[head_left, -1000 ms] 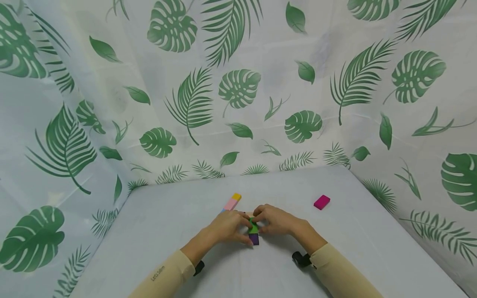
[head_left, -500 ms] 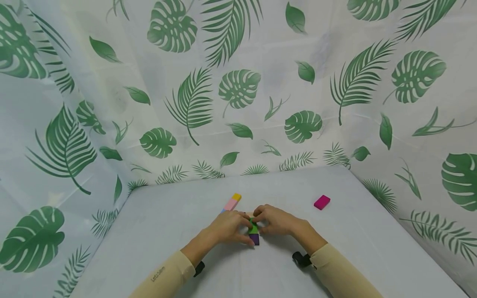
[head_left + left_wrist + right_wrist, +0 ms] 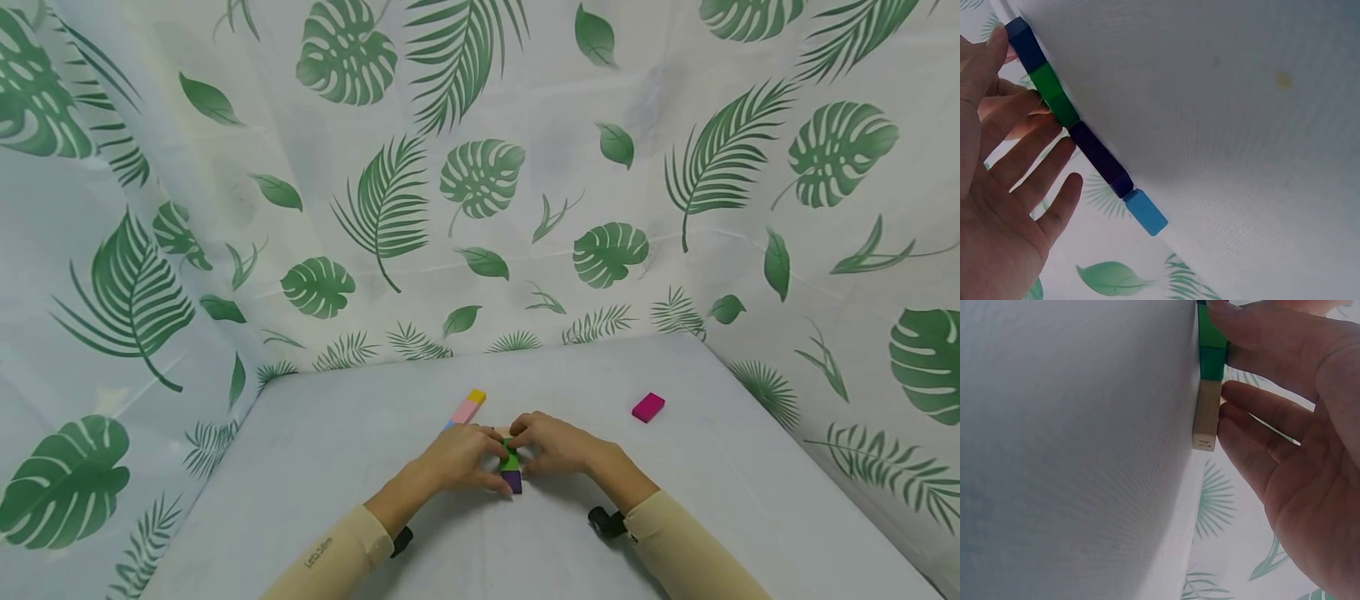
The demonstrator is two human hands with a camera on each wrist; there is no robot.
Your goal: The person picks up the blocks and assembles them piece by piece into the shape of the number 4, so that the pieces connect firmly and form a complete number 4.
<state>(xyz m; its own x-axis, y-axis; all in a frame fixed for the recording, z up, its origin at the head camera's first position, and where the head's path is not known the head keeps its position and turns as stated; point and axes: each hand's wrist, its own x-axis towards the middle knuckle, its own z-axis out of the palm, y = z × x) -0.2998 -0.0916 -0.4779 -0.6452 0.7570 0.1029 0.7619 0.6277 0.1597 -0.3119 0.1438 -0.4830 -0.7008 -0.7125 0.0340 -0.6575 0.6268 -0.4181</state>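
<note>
In the head view my left hand (image 3: 465, 457) and right hand (image 3: 555, 443) meet over a short row of small blocks. A green block (image 3: 512, 461) and a dark purple-blue block (image 3: 512, 482) show between them. The left wrist view has my left thumb at the dark blue block (image 3: 1026, 45) and fingertips along the green blocks (image 3: 1054, 94). My right thumb touches the green block (image 3: 1213, 328) in the right wrist view, while its fingertips rest along a plain wooden block (image 3: 1207, 412) marked 24. Between these lies a teal-green block (image 3: 1212, 364).
Behind my left hand lies a slanted row with a yellow block (image 3: 477, 396) and a pink block (image 3: 467, 410). A magenta block (image 3: 648, 407) sits apart at the right. Purple (image 3: 1100, 156) and light blue (image 3: 1146, 212) blocks show in the left wrist view. Leaf-patterned cloth (image 3: 480, 233) surrounds the table.
Both hands stay at the row almost without moving. The blocks around them keep their places.
</note>
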